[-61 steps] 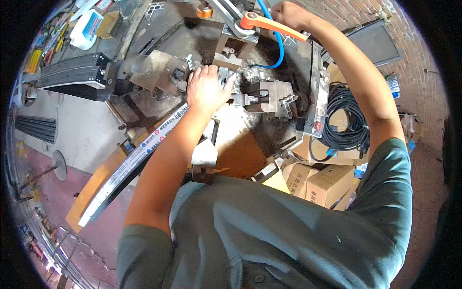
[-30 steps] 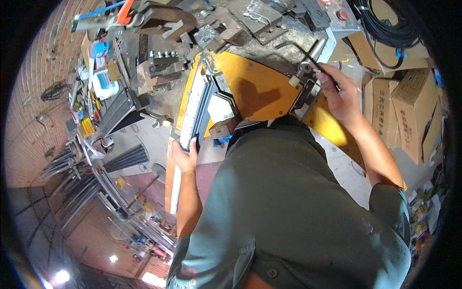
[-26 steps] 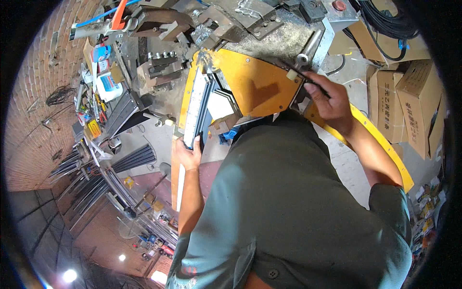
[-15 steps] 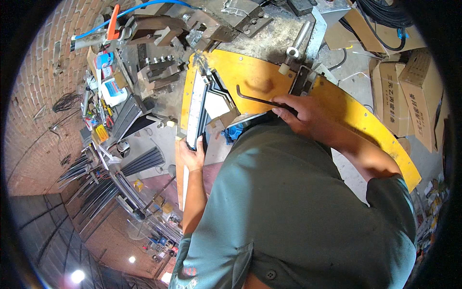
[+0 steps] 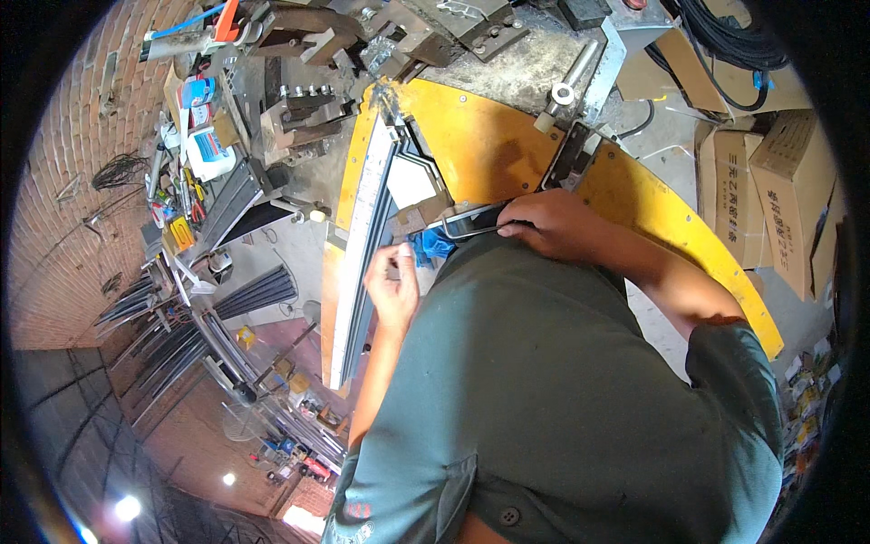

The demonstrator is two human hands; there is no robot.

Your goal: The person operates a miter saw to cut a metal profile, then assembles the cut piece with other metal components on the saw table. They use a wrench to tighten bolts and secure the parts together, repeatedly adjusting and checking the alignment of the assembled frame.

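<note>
Left hand [image 5: 393, 288] is being lifted, released, off a long white-grey bar [image 5: 355, 263]; rightward, an L-shaped dark-metal key [image 5: 471, 234] is being grasped by right hand [image 5: 544, 225].

The curved plate [image 5: 485, 140] is showing bright yellow with pale dots along its edges, and the bent key [image 5: 471, 233] is showing dark with a pale shine. The long bar [image 5: 362, 227] is running white beside dark grey stripes. The shirt [image 5: 580, 363] is looking deep grey-green. Far left, a handle [image 5: 228, 20] is standing out orange; right, brown boxes [image 5: 730, 195] are bearing dark print
</note>
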